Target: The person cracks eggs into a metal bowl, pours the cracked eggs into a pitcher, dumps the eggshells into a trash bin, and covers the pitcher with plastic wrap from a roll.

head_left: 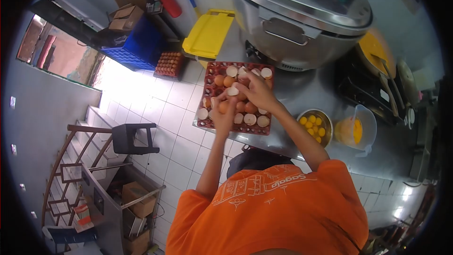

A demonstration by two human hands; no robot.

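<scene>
Both my hands are over a red egg tray holding brown eggs and emptied shell halves. My right hand reaches in from the right, its fingertips pinching a half eggshell with the white inside showing. My left hand is just below and left, thumb and fingers curved around a brown egg; whether the egg still rests in the tray is hard to see. Right of the tray, a metal bowl contains several yolks. Beside it stands a clear plastic jug with yellow egg inside.
A large steel cooker stands at the back of the steel counter. A stove with a yellow-filled pan is on the right. Left are a yellow bin lid, another egg tray, a blue crate and a black stool.
</scene>
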